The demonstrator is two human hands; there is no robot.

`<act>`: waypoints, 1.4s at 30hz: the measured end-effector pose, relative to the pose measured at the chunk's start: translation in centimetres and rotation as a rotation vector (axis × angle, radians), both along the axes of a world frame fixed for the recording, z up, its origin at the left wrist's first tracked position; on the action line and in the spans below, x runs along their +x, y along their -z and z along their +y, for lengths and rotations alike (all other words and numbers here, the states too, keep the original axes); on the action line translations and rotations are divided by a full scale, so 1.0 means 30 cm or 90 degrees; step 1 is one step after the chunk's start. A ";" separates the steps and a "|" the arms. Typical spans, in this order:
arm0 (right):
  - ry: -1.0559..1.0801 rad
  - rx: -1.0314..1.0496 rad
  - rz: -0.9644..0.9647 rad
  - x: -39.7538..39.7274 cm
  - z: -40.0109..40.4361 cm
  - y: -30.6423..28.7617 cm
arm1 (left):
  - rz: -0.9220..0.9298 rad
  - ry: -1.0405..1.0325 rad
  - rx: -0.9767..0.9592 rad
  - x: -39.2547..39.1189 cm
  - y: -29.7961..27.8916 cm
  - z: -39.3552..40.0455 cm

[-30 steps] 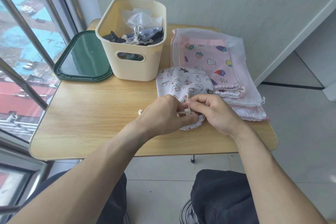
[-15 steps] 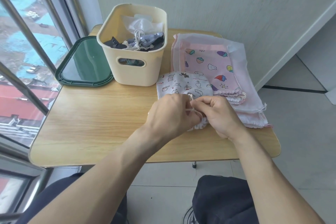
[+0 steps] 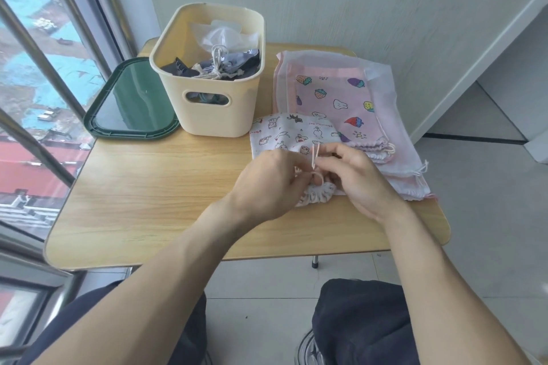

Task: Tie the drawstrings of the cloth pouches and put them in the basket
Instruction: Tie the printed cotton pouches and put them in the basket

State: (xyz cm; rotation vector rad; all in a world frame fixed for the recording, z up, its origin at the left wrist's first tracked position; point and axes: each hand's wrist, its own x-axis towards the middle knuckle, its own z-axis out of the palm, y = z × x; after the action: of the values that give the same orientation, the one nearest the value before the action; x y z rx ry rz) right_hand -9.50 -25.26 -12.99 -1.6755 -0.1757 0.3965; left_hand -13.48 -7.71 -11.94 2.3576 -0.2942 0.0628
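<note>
Hands are meeting right over the gathered mouth of the white cartoon-print pouch [image 3: 292, 135], which is lying flat on the wooden table [image 3: 154, 187] just in front of the cream basket [image 3: 207, 98]. The left hand [image 3: 267, 184] is sitting with its fingers curled in at the ruffled opening, and it looks like it's pinching the pink drawstring [image 3: 315, 157] down low near the knot area, though the fingertips themselves are mostly hidden behind the knuckles. The right hand [image 3: 358, 178] is pinching the same drawstring between thumb and forefinger, holding a little loop of it sticking up above the pouch.

Basket is standing upright toward the back of the table and it's already holding a few pouches: a sheer white one [image 3: 228, 37] on top at the rear, plus some grey and dark ones [image 3: 219, 67] with cords bunched together. To the left of the basket, a dark green lid [image 3: 130, 101] is lying flat, hanging partly off the table edge by the window.

On the right side, a stack of pouches is sitting against the wall: a pink fruit-print pouch [image 3: 335, 98] on top of a sheer white mesh pouch [image 3: 382, 92], both with their openings facing the near right corner. The cartoon pouch is overlapping the stack's near left edge a bit.
</note>
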 end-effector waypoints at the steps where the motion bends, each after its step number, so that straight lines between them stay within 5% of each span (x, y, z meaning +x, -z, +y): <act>1: -0.038 0.000 0.000 -0.003 -0.010 -0.002 | 0.061 0.001 -0.060 0.006 -0.005 0.010; 10: -0.054 -0.027 -0.130 -0.018 -0.030 0.001 | 0.465 0.044 -0.404 0.031 -0.028 0.052; 16: -0.050 -0.139 -0.297 -0.045 -0.032 0.019 | 0.514 -0.027 -0.473 0.035 -0.003 0.046; 25: 0.073 -0.211 -0.318 -0.076 0.019 0.004 | 0.495 -0.050 -0.522 0.032 0.008 0.044; 31: 0.000 -0.259 -0.189 -0.068 0.018 0.009 | 0.112 -0.003 -0.096 0.025 0.014 0.035; 36: 0.004 -0.125 -0.084 -0.072 0.009 -0.011 | 0.042 -0.037 -0.035 0.036 0.031 0.035; 42: 0.275 0.201 0.003 -0.060 -0.019 -0.068 | 0.034 -0.019 0.020 0.041 0.036 0.041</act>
State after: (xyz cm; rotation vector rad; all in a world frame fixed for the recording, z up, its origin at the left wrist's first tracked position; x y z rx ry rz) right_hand -11.29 -25.83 -10.95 -1.3534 0.1236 0.0416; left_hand -12.23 -6.48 -13.03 2.3903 -0.2355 0.0088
